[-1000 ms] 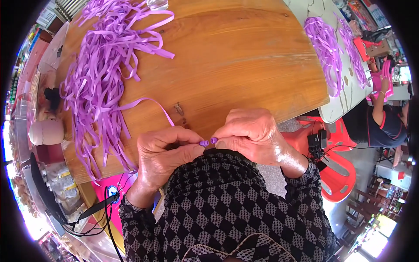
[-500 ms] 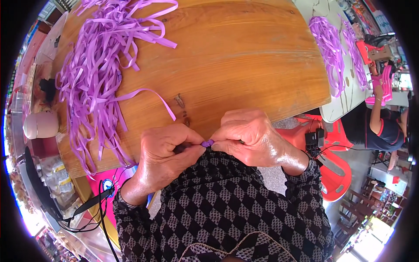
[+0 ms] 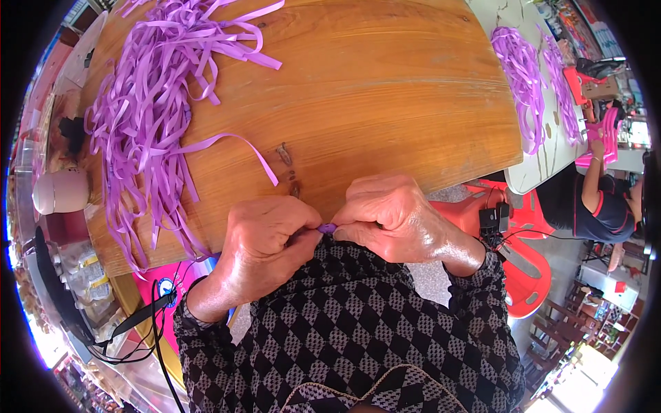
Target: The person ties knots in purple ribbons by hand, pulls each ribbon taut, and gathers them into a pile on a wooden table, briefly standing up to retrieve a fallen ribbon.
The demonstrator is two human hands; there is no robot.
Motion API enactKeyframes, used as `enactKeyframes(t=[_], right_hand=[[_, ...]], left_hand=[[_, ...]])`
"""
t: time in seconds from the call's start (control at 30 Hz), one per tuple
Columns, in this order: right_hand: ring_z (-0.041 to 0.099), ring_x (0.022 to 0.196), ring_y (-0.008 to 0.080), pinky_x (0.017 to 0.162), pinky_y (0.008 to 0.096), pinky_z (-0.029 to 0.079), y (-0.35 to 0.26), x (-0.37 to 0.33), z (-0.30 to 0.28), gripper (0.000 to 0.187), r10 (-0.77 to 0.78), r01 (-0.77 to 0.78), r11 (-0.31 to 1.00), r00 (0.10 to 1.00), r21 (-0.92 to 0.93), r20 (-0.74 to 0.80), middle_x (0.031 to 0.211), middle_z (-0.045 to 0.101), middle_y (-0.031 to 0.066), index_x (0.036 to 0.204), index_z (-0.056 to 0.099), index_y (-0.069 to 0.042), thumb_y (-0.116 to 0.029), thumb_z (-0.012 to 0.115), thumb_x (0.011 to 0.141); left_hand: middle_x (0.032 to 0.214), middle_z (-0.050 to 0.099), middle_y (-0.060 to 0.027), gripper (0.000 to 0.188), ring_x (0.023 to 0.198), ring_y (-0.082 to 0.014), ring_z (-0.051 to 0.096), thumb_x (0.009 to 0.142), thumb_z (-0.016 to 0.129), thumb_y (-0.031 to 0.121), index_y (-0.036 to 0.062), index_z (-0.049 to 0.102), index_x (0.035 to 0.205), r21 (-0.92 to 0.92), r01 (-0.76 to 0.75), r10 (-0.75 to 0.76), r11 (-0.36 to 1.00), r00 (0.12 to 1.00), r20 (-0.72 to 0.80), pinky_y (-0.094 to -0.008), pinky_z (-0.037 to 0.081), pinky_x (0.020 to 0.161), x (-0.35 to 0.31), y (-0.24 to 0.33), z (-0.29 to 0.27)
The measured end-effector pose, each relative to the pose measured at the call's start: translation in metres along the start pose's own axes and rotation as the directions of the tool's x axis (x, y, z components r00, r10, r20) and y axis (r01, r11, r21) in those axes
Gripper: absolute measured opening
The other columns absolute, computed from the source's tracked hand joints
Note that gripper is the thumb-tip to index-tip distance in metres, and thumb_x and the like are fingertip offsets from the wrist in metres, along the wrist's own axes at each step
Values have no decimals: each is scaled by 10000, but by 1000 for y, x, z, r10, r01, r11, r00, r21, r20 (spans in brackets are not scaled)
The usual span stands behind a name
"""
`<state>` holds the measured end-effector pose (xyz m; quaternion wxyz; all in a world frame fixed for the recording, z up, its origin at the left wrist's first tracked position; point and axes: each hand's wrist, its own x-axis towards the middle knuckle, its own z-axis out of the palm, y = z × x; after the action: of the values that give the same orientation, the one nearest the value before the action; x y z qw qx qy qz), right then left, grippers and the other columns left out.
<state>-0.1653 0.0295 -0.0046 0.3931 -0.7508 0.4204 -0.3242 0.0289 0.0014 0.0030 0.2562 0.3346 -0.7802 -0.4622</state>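
Note:
Both hands meet at the near edge of the wooden table (image 3: 385,89). My left hand (image 3: 272,234) is closed, thumb and forefinger pinching one side of a small knotted piece of purple ribbon (image 3: 328,228). Its other side sits in the pinch of my right hand (image 3: 385,219), also closed. Only the little knot shows between the fingertips; the rest of that piece is hidden. On the table's left side lies a big loose heap of purple ribbons (image 3: 148,103), with one strand curling out toward my left hand.
More purple ribbon bundles (image 3: 520,76) lie on a white marbled table (image 3: 527,175) at the right. Red plastic chairs (image 3: 527,275) stand beside it, and another person (image 3: 602,206) is farther right. A pale rounded object (image 3: 62,192) and black cables (image 3: 157,323) are at the left.
My fingers have closed in tighter on the knot, so less of it shows. The hands stay in nearly the same place, and the view has shifted slightly.

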Motion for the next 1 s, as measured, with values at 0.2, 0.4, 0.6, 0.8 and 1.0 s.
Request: enactKeyframes(t=[0.2, 0.4, 0.6, 0.8, 1.0], right_hand=[[503, 550, 240, 496, 329, 378, -1, -1, 0, 90, 52, -52, 998, 999, 26, 5, 576, 494, 84, 694, 609, -23, -63, 686, 670], [500, 556, 242, 500, 336, 383, 1, -2, 3, 104, 0, 2, 1000, 999, 24, -48, 581, 491, 78, 716, 597, -25, -72, 684, 684], [504, 574, 248, 505, 335, 386, -1, 0, 6, 107, -57, 53, 998, 992, -40, -111, 610, 506, 76, 731, 577, -28, -48, 672, 686], [517, 591, 243, 514, 329, 390, -4, -1, 9, 102, -62, 55, 997, 984, -49, -164, 624, 520, 71, 739, 568, -23, -38, 660, 697], [520, 589, 247, 507, 326, 392, -2, -5, 17, 106, -34, 31, 999, 977, -16, -209, 652, 539, 71, 783, 561, -26, -55, 647, 729]], left_hand=[[642, 554, -58, 109, 545, -147, 519, 658, 644, 3, -4, 605, 760, -63, 15, -16, 998, 1000, -13, -246, 390, 503, 2, 0, 0], [690, 563, -64, 110, 627, -163, 532, 683, 660, 33, 13, 612, 780, 33, -99, 100, 995, 994, -52, -253, 402, 552, 2, -2, 2], [765, 572, -64, 103, 662, -150, 531, 717, 656, 43, 1, 606, 797, 9, 18, -17, 1000, 998, -66, -250, 413, 575, 0, 6, 1], [718, 573, -90, 137, 630, -215, 538, 688, 660, -5, -4, 603, 812, -110, 3, -20, 994, 987, -158, -280, 422, 561, -3, 6, 8], [707, 598, -80, 144, 604, -169, 539, 702, 683, 43, -5, 625, 825, -235, -14, -51, 972, 962, -267, -257, 416, 544, -9, -1, 16]])
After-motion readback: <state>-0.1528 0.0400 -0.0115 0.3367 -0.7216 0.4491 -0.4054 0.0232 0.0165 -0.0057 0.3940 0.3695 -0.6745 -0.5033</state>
